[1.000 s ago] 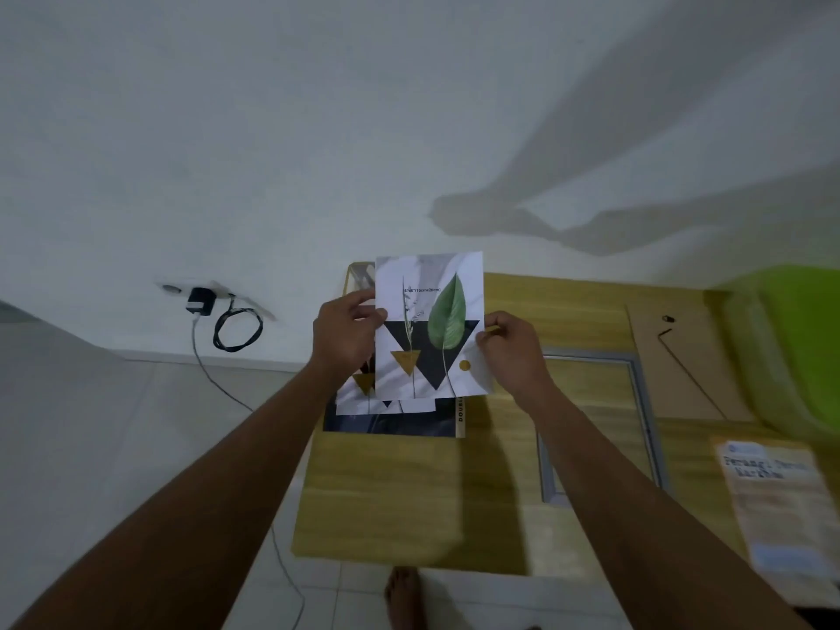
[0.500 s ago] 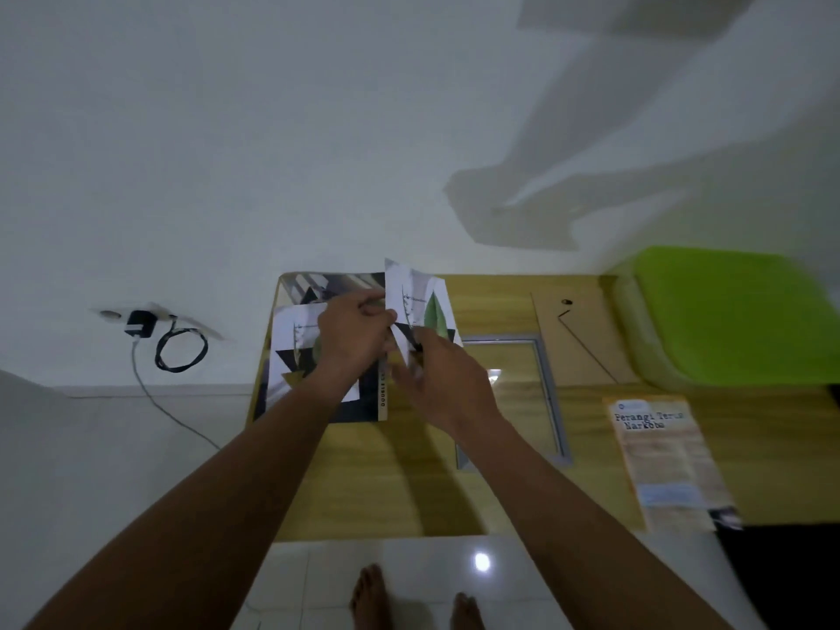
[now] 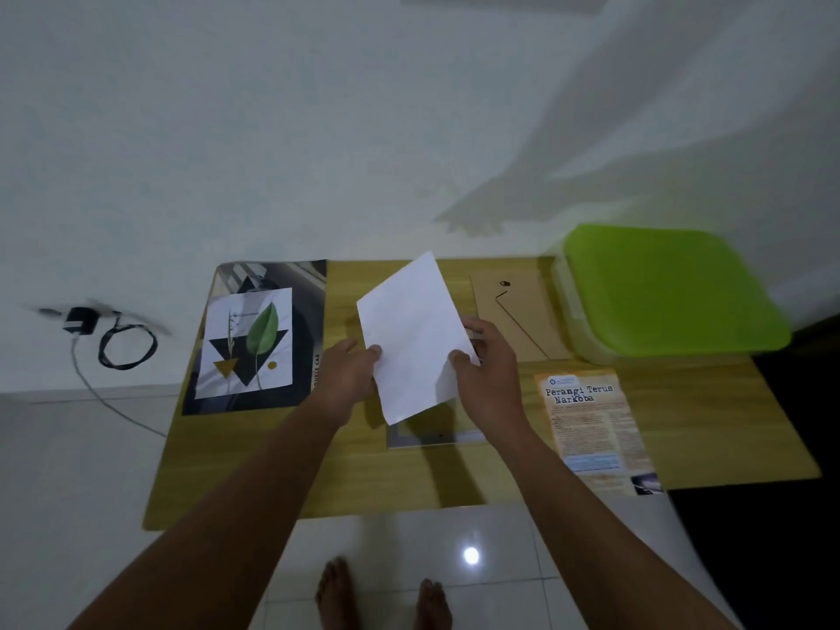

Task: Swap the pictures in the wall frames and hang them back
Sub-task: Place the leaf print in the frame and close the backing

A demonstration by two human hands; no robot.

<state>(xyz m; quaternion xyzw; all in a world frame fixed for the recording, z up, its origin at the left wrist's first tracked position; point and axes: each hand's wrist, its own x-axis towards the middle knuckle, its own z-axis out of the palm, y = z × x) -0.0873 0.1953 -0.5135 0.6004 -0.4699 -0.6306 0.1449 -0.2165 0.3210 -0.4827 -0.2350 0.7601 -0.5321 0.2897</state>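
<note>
Both my hands hold a picture sheet (image 3: 416, 334) with its blank white back towards me, tilted above the middle of the wooden table (image 3: 282, 466). My left hand (image 3: 347, 372) pinches its left edge and my right hand (image 3: 484, 370) grips its right edge. Under the sheet lies a grey picture frame (image 3: 436, 436), mostly hidden. A second leaf picture (image 3: 249, 343) rests on a dark magazine (image 3: 307, 306) at the table's left. The brown frame backing board (image 3: 522, 320) lies at the back right.
A green-lidded plastic box (image 3: 668, 291) stands at the table's right rear. An orange leaflet (image 3: 593, 429) lies near the right front. A charger and coiled cable (image 3: 113, 338) hang at the wall on the left. My bare feet (image 3: 382, 600) stand on white tiles.
The leaf picture I held up has been turned over, so its white back now faces me, and it has moved right, above the grey frame. The camera view shifted rightward.
</note>
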